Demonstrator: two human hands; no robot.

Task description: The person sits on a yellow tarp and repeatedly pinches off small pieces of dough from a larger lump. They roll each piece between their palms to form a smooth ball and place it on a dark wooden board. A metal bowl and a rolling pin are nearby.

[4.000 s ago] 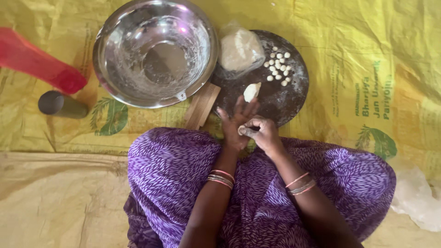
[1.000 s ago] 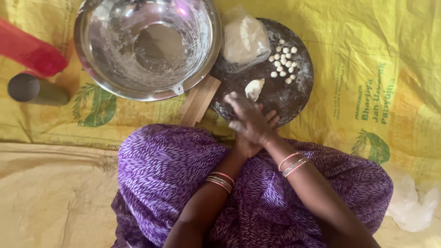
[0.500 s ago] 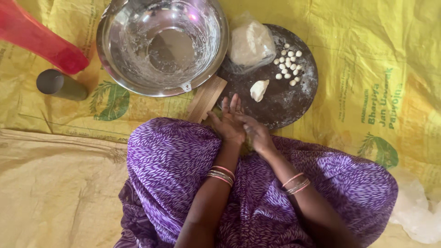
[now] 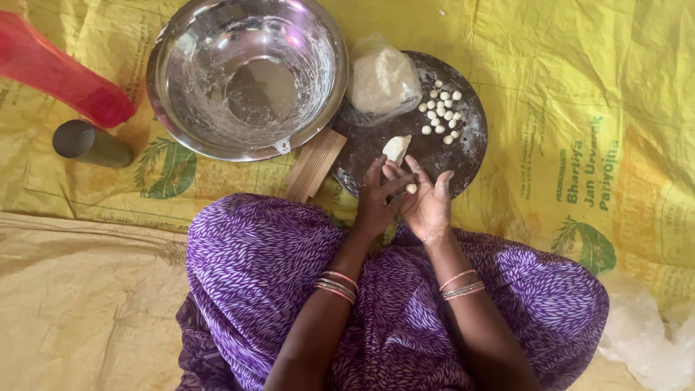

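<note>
A big yellow sheet (image 4: 579, 87) covers the floor across the top and right of the frame. Along the lower left lies a plain tan sheet (image 4: 79, 311). Soft, even light falls on both, with no dark shadows.

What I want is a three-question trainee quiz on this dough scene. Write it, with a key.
1. True or false: the shiny round steel bowl holds only floury smears.
2. Where does the cluster of small white dough balls lie? A, in the bowl; B, on the round dark board; C, on the purple patterned cloth.
3. Fill in: the left hand and right hand press a small white dough ____ between them.
Key: 1 true; 2 B; 3 ball.
</note>
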